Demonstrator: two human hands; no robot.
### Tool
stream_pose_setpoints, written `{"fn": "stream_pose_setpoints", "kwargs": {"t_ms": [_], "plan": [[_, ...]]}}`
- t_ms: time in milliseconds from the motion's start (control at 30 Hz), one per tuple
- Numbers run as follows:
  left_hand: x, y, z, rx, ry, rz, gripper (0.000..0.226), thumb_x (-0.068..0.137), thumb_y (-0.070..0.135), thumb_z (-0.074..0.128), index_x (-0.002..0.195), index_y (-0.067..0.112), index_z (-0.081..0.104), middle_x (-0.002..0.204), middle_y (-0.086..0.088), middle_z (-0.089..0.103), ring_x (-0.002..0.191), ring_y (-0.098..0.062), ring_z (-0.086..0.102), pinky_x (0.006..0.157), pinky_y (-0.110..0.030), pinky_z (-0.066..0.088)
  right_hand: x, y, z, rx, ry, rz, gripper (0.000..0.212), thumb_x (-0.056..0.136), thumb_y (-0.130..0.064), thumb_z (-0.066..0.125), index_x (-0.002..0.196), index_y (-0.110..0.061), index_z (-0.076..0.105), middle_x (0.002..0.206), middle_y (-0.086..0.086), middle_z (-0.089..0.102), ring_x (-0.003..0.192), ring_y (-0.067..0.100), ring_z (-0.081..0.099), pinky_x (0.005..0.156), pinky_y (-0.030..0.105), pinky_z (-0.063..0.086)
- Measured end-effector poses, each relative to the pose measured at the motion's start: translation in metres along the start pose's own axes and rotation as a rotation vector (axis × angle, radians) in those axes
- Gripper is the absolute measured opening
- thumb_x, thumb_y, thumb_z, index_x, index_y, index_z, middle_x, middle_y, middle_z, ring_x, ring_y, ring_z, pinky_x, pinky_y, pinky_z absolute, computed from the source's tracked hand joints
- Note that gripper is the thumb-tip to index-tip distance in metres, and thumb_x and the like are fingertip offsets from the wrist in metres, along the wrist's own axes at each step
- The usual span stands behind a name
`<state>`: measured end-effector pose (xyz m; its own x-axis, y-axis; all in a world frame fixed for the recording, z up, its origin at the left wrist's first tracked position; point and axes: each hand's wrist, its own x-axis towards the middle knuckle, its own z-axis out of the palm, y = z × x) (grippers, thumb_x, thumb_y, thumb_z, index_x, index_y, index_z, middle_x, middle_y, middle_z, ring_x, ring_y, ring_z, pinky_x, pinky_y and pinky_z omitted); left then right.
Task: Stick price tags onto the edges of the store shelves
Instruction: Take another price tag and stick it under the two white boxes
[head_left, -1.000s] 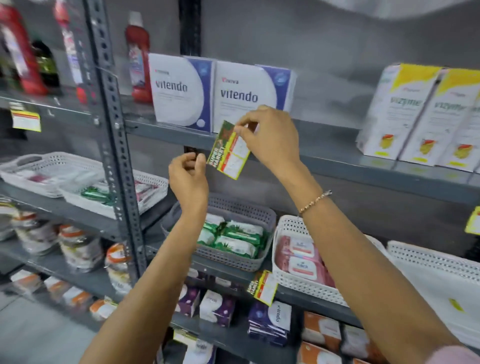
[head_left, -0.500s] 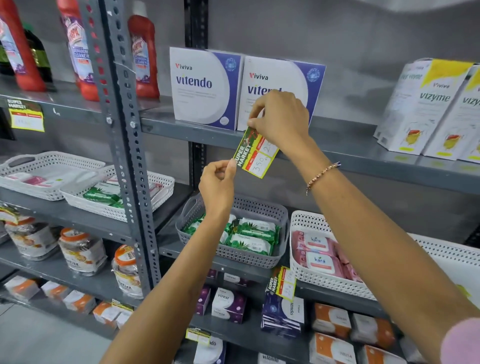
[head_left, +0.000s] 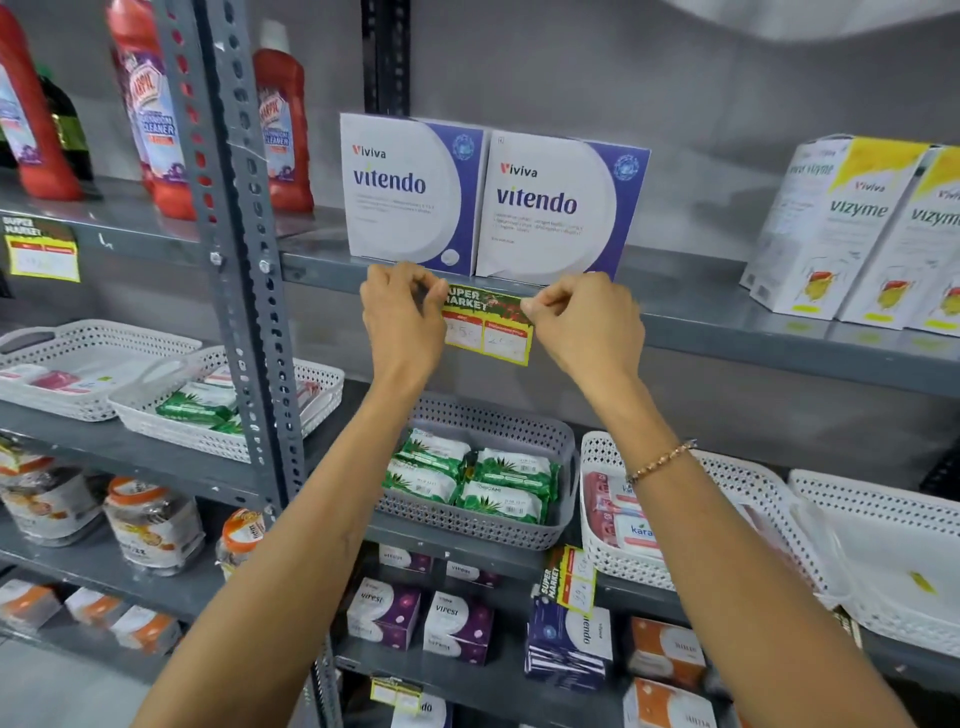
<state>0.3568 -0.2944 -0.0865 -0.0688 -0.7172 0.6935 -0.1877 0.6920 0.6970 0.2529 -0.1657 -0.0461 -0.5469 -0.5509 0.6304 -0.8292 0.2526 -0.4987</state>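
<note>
Price tag pressed to the shelf edge, one hand at each top corner.

The price tag (head_left: 487, 328), yellow-rimmed with "SUPER MARKET" printed along its top, lies flat against the front edge of the grey shelf (head_left: 727, 332), level, directly below the two white-and-purple Vitendo boxes (head_left: 493, 200). The left hand (head_left: 402, 322) pinches the tag's upper left corner between thumb and fingers; the right hand (head_left: 587, 325) pinches its upper right corner the same way, a bead bracelet (head_left: 660, 461) on that wrist. Below the tag, a grey basket (head_left: 498, 525) holds green packets. Another tag (head_left: 42, 252) hangs well left of it on the neighbouring shelf.
</note>
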Motion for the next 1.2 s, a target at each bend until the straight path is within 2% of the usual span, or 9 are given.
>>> {"fn": "stream_pose_setpoints", "kwargs": {"t_ms": [133,267,333,533,667,800,900,1033,1200], "plan": [[0.007,-0.002,-0.001,0.04,-0.022,0.005,0.012,0.089,0.026,0.059,0.085,0.016,0.064,0.098,-0.004,0.052,0.095,-0.027,0.052,0.085,-0.05,0.047,0.0,0.004,0.008,0.045,0.027,0.04,0.015,0.084,-0.032,0.066,0.075,-0.021,0.07,0.057,-0.017,0.042,0.068,0.014,0.05,0.058,0.027,0.038],[0.004,-0.001,-0.001,0.065,-0.015,0.008,0.01,0.091,0.023,0.059,0.089,0.014,0.063,0.096,0.003,0.041,0.096,-0.022,0.044,0.088,-0.04,0.042,0.001,0.004,0.013,0.097,0.099,0.007,0.013,0.082,-0.03,0.067,0.077,-0.018,0.071,0.072,-0.008,0.068,0.07,0.014,0.06,0.06,0.024,0.042],[0.003,0.0,0.0,0.071,-0.005,0.014,0.009,0.091,0.023,0.059,0.089,0.014,0.063,0.096,0.004,0.04,0.092,-0.018,0.04,0.087,-0.037,0.039,0.002,0.005,0.016,0.1,0.122,-0.003,0.014,0.081,-0.03,0.068,0.078,-0.018,0.072,0.075,-0.002,0.073,0.072,0.015,0.064,0.061,0.024,0.044],[0.001,0.0,0.003,0.075,0.025,0.029,0.006,0.089,0.019,0.06,0.087,0.014,0.061,0.098,0.0,0.045,0.092,-0.017,0.041,0.08,-0.032,0.034,0.003,0.008,0.025,0.122,0.185,-0.016,0.014,0.08,-0.027,0.068,0.073,-0.016,0.07,0.07,0.0,0.072,0.071,0.016,0.065,0.065,0.026,0.049],[0.002,0.0,0.002,0.099,-0.015,0.047,0.006,0.092,0.014,0.056,0.088,0.01,0.06,0.102,-0.009,0.049,0.096,-0.025,0.045,0.078,-0.034,0.034,0.004,0.011,0.021,0.149,0.107,-0.031,0.013,0.081,-0.026,0.069,0.075,-0.014,0.071,0.071,0.002,0.071,0.072,0.016,0.064,0.069,0.026,0.048],[0.002,-0.001,-0.002,0.105,-0.075,0.047,0.008,0.092,0.01,0.054,0.087,0.01,0.06,0.097,0.001,0.041,0.099,-0.026,0.046,0.082,-0.036,0.036,0.002,0.012,0.015,0.162,0.053,-0.052,0.014,0.08,-0.023,0.07,0.072,-0.012,0.072,0.068,0.004,0.07,0.066,0.014,0.061,0.068,0.023,0.044],[0.0,-0.004,-0.003,0.093,-0.087,0.051,0.01,0.09,0.008,0.055,0.083,0.011,0.06,0.096,0.003,0.042,0.098,-0.027,0.049,0.087,-0.045,0.043,0.001,0.013,0.013,0.174,0.037,-0.048,0.013,0.08,-0.022,0.069,0.071,-0.012,0.071,0.063,0.0,0.066,0.061,0.011,0.057,0.068,0.021,0.04],[0.002,0.0,-0.001,0.059,-0.057,0.033,0.009,0.091,0.01,0.056,0.084,0.011,0.061,0.095,0.002,0.042,0.096,-0.026,0.049,0.088,-0.048,0.045,0.002,0.012,0.017,0.18,0.068,-0.036,0.013,0.08,-0.023,0.068,0.071,-0.014,0.071,0.061,-0.005,0.062,0.062,0.011,0.058,0.068,0.023,0.044],[0.005,0.0,0.003,0.056,-0.027,0.036,0.008,0.091,0.011,0.056,0.085,0.012,0.061,0.096,0.002,0.041,0.093,-0.021,0.044,0.088,-0.046,0.044,0.003,0.014,0.022,0.192,0.131,-0.023,0.015,0.081,-0.022,0.066,0.069,-0.014,0.069,0.062,0.0,0.067,0.066,0.015,0.061,0.071,0.028,0.05]]}}
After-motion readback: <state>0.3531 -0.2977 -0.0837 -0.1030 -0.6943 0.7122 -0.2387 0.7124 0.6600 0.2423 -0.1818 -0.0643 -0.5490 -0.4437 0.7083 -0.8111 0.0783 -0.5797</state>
